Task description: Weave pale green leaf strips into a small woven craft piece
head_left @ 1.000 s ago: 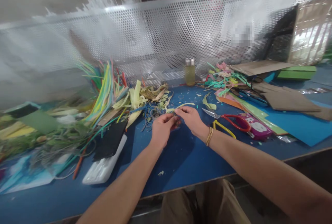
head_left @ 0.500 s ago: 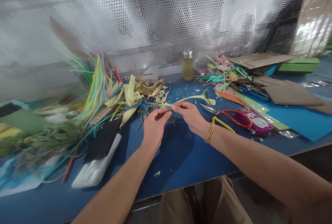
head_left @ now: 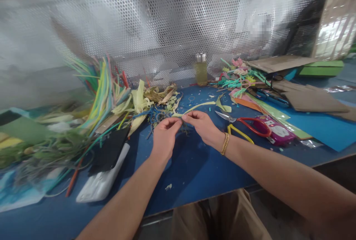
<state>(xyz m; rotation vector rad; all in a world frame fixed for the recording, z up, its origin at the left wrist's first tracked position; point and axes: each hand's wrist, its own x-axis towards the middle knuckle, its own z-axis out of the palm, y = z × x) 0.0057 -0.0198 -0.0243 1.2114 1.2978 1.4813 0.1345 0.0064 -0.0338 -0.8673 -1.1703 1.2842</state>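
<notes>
My left hand [head_left: 164,136] and my right hand [head_left: 201,125] meet over the blue table [head_left: 191,166], fingertips pinched together. Between them they grip a thin pale yellow-green strip [head_left: 198,106] that runs off to the right along the table. A gold bangle [head_left: 224,143] sits on my right wrist. Just beyond the hands lies a tangle of blue string and yellow scraps [head_left: 155,112].
Red and yellow-handled scissors [head_left: 244,126] lie right of my right hand, beside a pink packet [head_left: 275,132]. A small glass bottle [head_left: 201,69] stands against the perforated metal screen [head_left: 178,29]. Coloured strips [head_left: 102,92] pile up at left; a black and white case [head_left: 107,166] lies near them. Cardboard [head_left: 306,99] is at right.
The view has shifted slightly. My hands stay pinched together on the strip, and its free end has swung out to the right and settled lower on the table.
</notes>
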